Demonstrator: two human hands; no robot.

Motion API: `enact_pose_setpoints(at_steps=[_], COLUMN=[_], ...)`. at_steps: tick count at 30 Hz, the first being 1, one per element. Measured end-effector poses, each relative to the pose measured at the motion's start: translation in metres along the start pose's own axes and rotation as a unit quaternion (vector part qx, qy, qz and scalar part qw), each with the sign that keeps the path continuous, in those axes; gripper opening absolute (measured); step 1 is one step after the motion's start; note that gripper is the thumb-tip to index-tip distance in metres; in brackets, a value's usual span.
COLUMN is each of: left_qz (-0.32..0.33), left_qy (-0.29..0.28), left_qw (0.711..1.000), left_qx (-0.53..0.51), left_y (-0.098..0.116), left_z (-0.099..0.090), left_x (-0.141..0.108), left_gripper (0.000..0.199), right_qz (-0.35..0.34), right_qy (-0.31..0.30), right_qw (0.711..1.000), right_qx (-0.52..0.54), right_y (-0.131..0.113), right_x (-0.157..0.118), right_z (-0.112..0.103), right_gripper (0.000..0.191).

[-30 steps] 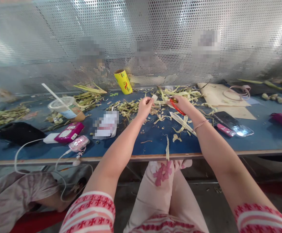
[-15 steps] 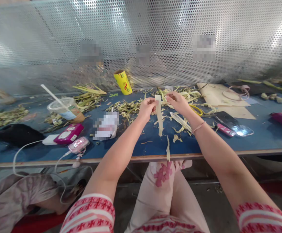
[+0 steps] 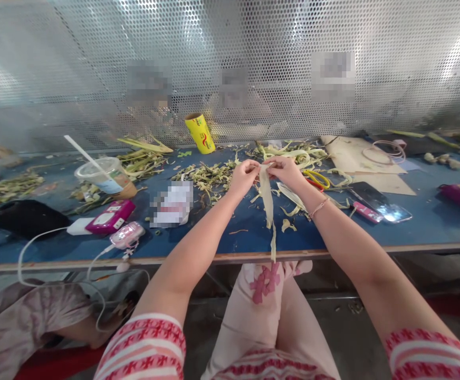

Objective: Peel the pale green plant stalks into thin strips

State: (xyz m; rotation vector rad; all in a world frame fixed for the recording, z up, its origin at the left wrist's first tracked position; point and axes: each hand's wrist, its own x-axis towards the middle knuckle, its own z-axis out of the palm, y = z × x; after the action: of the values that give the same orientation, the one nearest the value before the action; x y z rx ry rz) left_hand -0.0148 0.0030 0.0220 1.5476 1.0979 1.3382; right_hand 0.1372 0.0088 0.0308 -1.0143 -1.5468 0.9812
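Note:
Between my two hands hangs a pale, flat strip of plant leaf (image 3: 267, 198), its top edge pinched and its lower end dangling over the table. My left hand (image 3: 246, 177) grips the strip's upper left corner between thumb and fingers. At the upper right corner, my right hand (image 3: 285, 173) pinches the same strip. Below it, a narrow leaf scrap (image 3: 273, 244) lies at the table's front edge. Green-white leaf shreds (image 3: 210, 176) are heaped beyond my left hand, and pale peeled strips (image 3: 313, 156) lie beyond my right.
A yellow tube (image 3: 199, 133) stands by the perforated metal panel (image 3: 254, 47). To the left are a plastic cup (image 3: 107, 177) with a straw, a magenta device (image 3: 111, 216) and cables. On the right lie a phone (image 3: 380, 200) and brown paper (image 3: 360, 153). Someone's leg (image 3: 48, 316) shows at left.
My right hand has come down and left onto the strip's top corner, so both hands now pinch it. The strip has turned its broad face and shifted slightly right.

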Motion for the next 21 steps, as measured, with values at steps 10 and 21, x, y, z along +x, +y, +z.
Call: enact_pose_setpoints(at_steps=[10,21], left_qz=[-0.009,-0.048], left_qy=[-0.021,-0.017], left_qw=[0.999,0.995], left_qx=[-0.023,-0.087], left_y=[0.003,0.000], left_z=[0.002,0.001], left_x=[-0.003,0.000], left_gripper=[0.005,0.008], right_qz=[-0.039,-0.059], right_qy=[-0.005,0.015], right_qw=[0.999,0.996], right_qx=[-0.011,-0.063], right_y=[0.010,0.004], right_x=[0.004,0.002], right_z=[0.000,-0.001], right_gripper=[0.011,0.009])
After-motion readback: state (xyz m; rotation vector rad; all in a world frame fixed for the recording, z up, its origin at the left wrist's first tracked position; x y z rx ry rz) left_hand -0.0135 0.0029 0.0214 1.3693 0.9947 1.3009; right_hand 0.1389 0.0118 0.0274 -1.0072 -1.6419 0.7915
